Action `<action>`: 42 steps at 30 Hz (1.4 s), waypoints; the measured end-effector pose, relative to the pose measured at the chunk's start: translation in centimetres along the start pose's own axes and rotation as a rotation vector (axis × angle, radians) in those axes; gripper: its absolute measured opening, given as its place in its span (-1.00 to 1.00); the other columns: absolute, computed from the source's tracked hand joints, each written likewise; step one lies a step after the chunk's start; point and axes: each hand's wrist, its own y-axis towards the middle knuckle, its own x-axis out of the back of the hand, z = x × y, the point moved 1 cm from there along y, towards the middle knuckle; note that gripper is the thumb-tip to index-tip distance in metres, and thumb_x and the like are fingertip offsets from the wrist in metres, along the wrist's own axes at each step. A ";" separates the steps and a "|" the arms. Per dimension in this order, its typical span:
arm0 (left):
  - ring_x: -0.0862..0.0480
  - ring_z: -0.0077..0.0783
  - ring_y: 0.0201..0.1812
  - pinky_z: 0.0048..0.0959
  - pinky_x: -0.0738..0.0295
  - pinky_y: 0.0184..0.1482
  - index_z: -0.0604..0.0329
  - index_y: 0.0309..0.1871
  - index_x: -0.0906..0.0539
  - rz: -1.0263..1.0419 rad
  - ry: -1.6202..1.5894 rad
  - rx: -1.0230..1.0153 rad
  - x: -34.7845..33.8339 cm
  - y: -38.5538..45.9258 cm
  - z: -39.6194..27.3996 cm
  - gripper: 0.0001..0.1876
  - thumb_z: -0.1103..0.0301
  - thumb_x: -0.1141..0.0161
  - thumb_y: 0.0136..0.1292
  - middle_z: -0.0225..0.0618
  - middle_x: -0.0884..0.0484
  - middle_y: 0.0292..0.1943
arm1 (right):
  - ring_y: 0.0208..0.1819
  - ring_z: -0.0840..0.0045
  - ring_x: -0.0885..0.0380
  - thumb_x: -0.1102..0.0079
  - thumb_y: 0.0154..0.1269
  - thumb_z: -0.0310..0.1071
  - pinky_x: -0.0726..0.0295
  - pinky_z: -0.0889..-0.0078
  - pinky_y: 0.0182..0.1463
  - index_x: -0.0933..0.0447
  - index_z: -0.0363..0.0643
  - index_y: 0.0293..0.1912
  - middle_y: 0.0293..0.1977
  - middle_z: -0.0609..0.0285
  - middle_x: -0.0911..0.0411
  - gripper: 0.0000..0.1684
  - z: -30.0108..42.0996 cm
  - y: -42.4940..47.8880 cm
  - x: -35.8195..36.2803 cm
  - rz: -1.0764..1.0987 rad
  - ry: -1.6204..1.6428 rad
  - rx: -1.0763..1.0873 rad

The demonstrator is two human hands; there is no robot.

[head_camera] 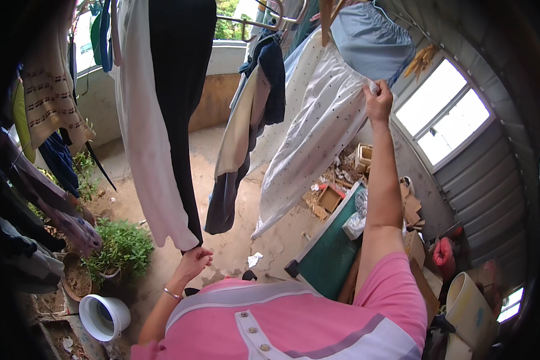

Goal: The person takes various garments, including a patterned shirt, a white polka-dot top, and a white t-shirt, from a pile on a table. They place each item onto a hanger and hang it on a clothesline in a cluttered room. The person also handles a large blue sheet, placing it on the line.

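Observation:
White dotted trousers (315, 121) with an elastic waistband hang at the upper middle. My right hand (380, 101) is raised and pinches the right end of their waistband. My left hand (197, 262) is low at the hems of a white garment (141, 126) and black trousers (177, 67); its fingers are curled, and whether they grip cloth cannot be told. Between the two sets hangs a dark and beige garment (240, 144). Light blue elasticated shorts (369, 33) hang behind the dotted trousers. A wooden hanger (326, 20) is above their waistband.
A potted green plant (119, 247) and a white bucket (104, 317) stand at lower left. More clothes, including a patterned knit (54, 94), hang at left. A green board (330, 252) lies low at right, near cardboard and litter. A window (443, 112) is at right.

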 end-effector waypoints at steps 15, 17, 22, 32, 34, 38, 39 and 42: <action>-0.62 -0.54 -0.28 -0.54 -0.52 -0.18 0.32 -0.08 -0.59 0.441 0.279 -0.251 -1.2 -0.5 -5.9 -0.78 0.45 -0.07 0.25 -0.29 -0.64 -0.32 | -0.29 0.37 -0.58 -0.14 0.01 -0.54 -0.50 0.41 -0.13 -0.51 -0.16 -0.31 -0.39 0.04 -0.59 -0.83 4.7 -9.3 1.7 0.797 -0.305 -0.279; -0.63 -0.54 -0.24 -0.55 -0.53 -0.13 0.33 -0.06 -0.58 0.503 0.334 -0.239 -0.8 -1.0 -7.4 -0.78 0.49 -0.05 0.26 -0.29 -0.65 -0.28 | -0.29 0.38 -0.58 -0.13 0.01 -0.54 -0.50 0.40 -0.13 -0.52 -0.15 -0.31 -0.38 0.04 -0.58 -0.83 5.6 -9.8 2.4 0.877 -0.334 -0.287; -0.63 -0.54 -0.20 -0.55 -0.51 -0.15 0.29 -0.02 -0.57 0.569 0.418 -0.384 -1.1 -2.1 -10.1 -0.77 0.45 -0.08 0.29 -0.29 -0.65 -0.27 | -0.41 0.53 -0.46 0.06 0.08 -0.65 -0.48 0.49 -0.30 -0.50 -0.19 -0.33 -0.48 0.31 -0.47 -0.79 7.6 -7.7 3.9 0.405 0.262 -0.341; -0.62 -0.53 -0.15 -0.55 -0.51 -0.07 0.27 0.01 -0.57 0.714 0.274 -0.282 -2.4 -2.4 -8.6 -0.76 0.45 -0.06 0.31 -0.33 -0.65 -0.20 | -0.46 0.66 -0.42 -0.04 0.10 -0.61 -0.45 0.58 -0.37 -0.47 -0.12 -0.28 -0.44 0.38 -0.46 -0.80 3.5 -1.0 -3.2 0.293 0.093 -0.243; -0.62 -0.54 -0.15 -0.55 -0.51 -0.08 0.26 0.01 -0.57 0.661 0.327 -0.279 -1.2 -3.5 -9.0 -0.76 0.45 -0.06 0.31 -0.32 -0.65 -0.20 | -0.50 0.69 -0.38 0.02 0.04 -0.62 -0.44 0.55 -0.41 -0.44 -0.11 -0.32 -0.46 0.41 -0.42 -0.79 5.3 -1.1 -4.3 0.338 0.287 -0.435; -0.61 -0.60 -0.24 -0.57 -0.52 -0.17 0.26 0.00 -0.56 0.531 0.196 -0.411 1.1 -1.9 -6.8 -0.76 0.48 -0.11 0.27 -0.35 -0.64 -0.23 | -0.55 0.72 -0.36 0.12 -0.02 -0.66 -0.39 0.63 -0.51 -0.44 -0.13 -0.33 -0.52 0.40 -0.41 -0.73 11.5 -0.7 -1.5 0.577 0.577 -0.661; -0.60 -0.60 -0.33 -0.60 -0.52 -0.22 0.25 0.03 -0.54 0.407 0.289 -0.501 1.4 -2.0 -7.8 -0.73 0.48 -0.13 0.26 -0.42 -0.62 -0.32 | -0.57 0.71 -0.34 0.13 0.00 -0.63 -0.35 0.67 -0.52 -0.44 -0.15 -0.33 -0.52 0.39 -0.40 -0.76 13.2 -0.7 0.2 0.771 0.673 -0.629; -0.42 -0.27 0.16 -0.37 -0.49 0.08 0.08 0.38 -0.16 0.237 0.396 -0.672 1.1 -3.3 -12.7 -0.23 0.49 -0.30 0.10 -0.20 -0.29 0.18 | -0.50 0.75 -0.39 0.12 0.01 -0.61 -0.39 0.69 -0.45 -0.40 -0.15 -0.32 -0.47 0.37 -0.41 -0.78 16.3 -0.8 4.5 0.891 0.735 -0.564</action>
